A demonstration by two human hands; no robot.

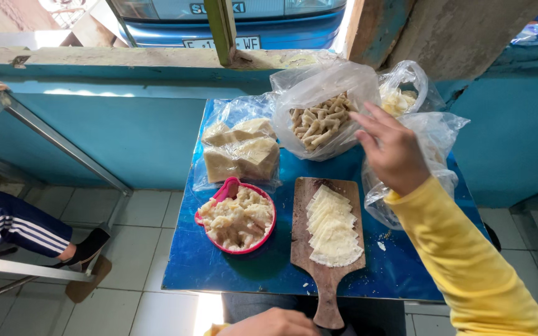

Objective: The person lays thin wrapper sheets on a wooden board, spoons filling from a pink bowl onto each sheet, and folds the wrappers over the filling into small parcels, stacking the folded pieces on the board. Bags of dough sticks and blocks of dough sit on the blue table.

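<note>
The right hand (392, 149), in a yellow sleeve (462, 261), is raised over the far right part of the small blue worktop (219, 267). Its fingers (368, 121) are spread apart and closed on nothing; the fingertips are seen just at the edge of the clear plastic bag of pale stick-shaped dough pieces (319, 121), though whether the plastic is touched cannot be told. This bag is propped at the back of the worktop, against the blue wall ledge.

The left hand (272, 323) is seen only in part at the bottom edge of the view, below the near edge of the worktop and beside the end of the board's handle; its grip cannot be told.

A second clear bag of pale yellow pieces (400, 96) is set behind the right hand, and a crumpled, nearly see-through plastic bag (434, 140) lies under and beside the wrist. A clear bag of tan blocks (244, 152) is laid at the back left. In front of it, a round red plastic bowl heaped with pale lumpy filling (239, 219) is placed, with a pink handle resting on its rim. Just to the right of the bowl, a brown wooden paddle board (326, 249) carries a fanned stack of thin pale wrapper sheets (331, 227).

A leg in dark striped trousers (14, 227) belongs to another person at the left.
</note>
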